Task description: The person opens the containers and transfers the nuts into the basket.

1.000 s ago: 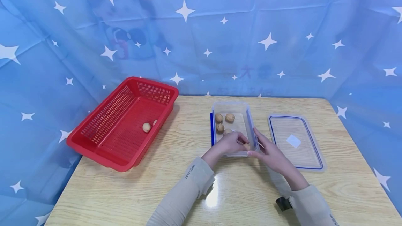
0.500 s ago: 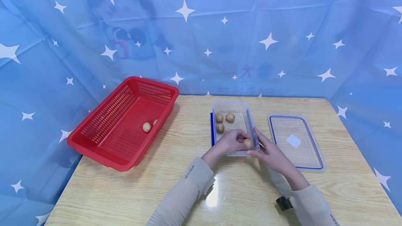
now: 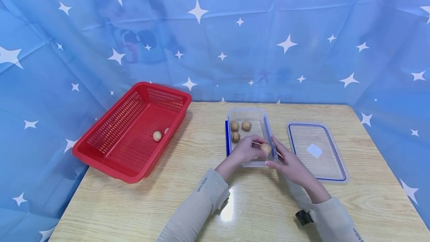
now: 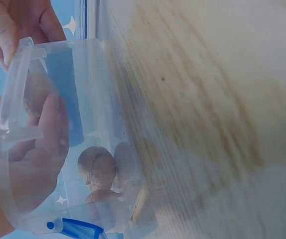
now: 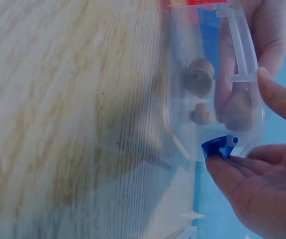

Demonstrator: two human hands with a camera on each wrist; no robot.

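Observation:
My left hand point(image 3: 246, 150) reaches into a clear plastic storage box point(image 3: 252, 165) and pinches a walnut point(image 3: 266, 148) between thumb and fingers, near the box's right wall. Through the box's end wall, the left wrist view also shows this walnut point(image 4: 37, 94), above the bottom. My right hand point(image 3: 291, 165) grips the near right corner of the box. In the right wrist view its thumb is at the rim, while its fingers touch a blue side latch point(image 5: 216, 146). Several more walnuts point(image 3: 246, 126) lie in the box, mostly toward its left and far side.
To the left stands a red perforated plastic basket point(image 3: 131, 176) with two pale nuts point(image 3: 157, 136) showing inside. A clear lid point(image 3: 302, 156) with a blue seal lies right of the box. Behind the wooden table point(image 3: 161, 204) hangs a blue star-patterned curtain point(image 3: 221, 29).
The left hand has raised the walnut slightly inside the box, so more of it shows between the fingers. The right hand keeps its place on the corner.

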